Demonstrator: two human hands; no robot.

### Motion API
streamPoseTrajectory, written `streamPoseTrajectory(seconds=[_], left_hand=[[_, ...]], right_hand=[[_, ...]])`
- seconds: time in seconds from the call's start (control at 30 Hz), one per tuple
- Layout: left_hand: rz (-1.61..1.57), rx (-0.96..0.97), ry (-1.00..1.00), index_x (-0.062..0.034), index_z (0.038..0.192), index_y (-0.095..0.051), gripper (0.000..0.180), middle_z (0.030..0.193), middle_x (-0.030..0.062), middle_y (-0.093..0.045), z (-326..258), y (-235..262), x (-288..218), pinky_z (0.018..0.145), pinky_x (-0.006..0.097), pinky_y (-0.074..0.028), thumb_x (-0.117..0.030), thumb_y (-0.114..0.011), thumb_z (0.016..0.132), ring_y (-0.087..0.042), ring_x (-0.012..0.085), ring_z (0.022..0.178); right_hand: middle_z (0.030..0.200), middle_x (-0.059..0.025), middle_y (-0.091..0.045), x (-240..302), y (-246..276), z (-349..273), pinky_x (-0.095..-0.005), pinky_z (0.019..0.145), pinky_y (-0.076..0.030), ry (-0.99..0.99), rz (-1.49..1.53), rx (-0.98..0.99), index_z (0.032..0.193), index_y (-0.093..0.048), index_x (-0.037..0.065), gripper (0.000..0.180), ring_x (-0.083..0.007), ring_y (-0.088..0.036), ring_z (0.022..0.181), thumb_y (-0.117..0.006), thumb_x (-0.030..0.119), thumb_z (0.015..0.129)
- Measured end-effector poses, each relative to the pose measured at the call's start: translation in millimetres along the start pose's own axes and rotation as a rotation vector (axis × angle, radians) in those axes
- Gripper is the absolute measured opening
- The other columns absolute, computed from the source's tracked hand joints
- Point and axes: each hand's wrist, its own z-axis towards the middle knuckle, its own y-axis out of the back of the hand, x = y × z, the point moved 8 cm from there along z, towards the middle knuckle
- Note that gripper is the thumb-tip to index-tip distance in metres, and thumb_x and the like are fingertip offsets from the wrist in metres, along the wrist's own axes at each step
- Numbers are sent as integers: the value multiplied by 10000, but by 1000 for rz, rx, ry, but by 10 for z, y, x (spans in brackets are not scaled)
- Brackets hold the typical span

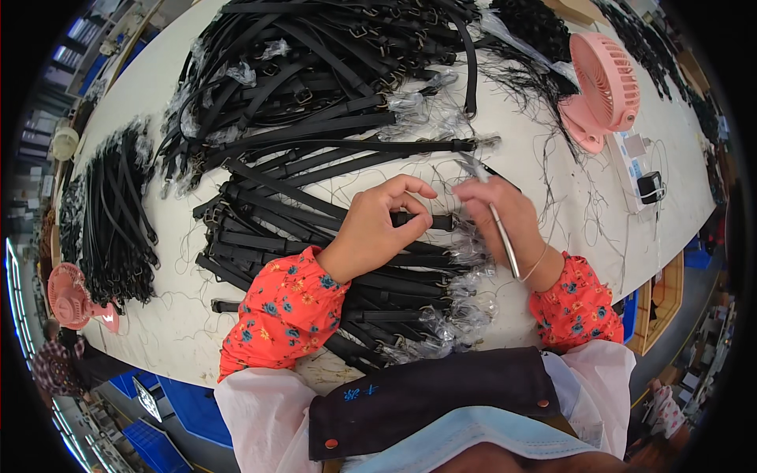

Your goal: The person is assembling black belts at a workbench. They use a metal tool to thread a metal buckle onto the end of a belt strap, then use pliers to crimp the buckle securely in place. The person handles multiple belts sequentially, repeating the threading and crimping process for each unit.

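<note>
My left hand (377,227) hovers over a row of black belts (296,229), its fingers curled and the thumb close to a fingertip. Anything pinched there is too small to make out. My right hand (498,211) is closed around a slim silver metal tool (502,239). The tool's rear end sticks out below the palm, and a pointed blade (471,165) shows beyond the fingers. The exact kind of tool is hidden by the hand. Clear plastic wrapping (465,311) covers the belts' buckle ends, below and beside my right hand.
A large heap of black belts (315,71) lies at the far side of the white table (505,110). Another bundle (118,213) is at the left. Pink fans (603,83) stand at both sides. A power strip (631,169) sits at right among loose black threads (544,162).
</note>
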Motion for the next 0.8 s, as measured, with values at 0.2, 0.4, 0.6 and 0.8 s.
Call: streamPoseTrajectory(seconds=[0.2,0.4,0.6,0.8], left_hand=[[-4,11,-26,-8,1214,-605,302,964,13,-680,11,30,40,815,216,-484,4,-635,914,-622,55,917],[-19,18,-28,10,1205,-605,279,1043,36,-669,17,22,44,860,230,-484,22,-591,927,-630,69,976],[43,2,-19,26,1198,-610,266,1053,54,-680,16,39,71,892,244,-492,31,-561,936,-645,88,1004],[46,-5,-22,34,1190,-615,258,1043,70,-694,30,28,85,902,263,-508,26,-562,938,-657,108,996]], right_hand=[[957,-123,-663,-156,309,92,-426,804,-519,-20,-433,-24,1109,-632,72,252,-335,-637,940,-701,43,869],[900,-130,-637,-257,261,22,-405,746,-524,-58,-421,38,1113,-637,57,276,-322,-636,867,-687,2,847],[845,-117,-615,-102,319,43,-366,612,-518,-116,-132,-86,1129,-643,80,333,-297,-634,683,-637,-53,824],[815,-74,-596,97,91,9,-359,576,-512,5,-130,105,1086,-656,117,251,-254,-641,657,-682,32,852]])
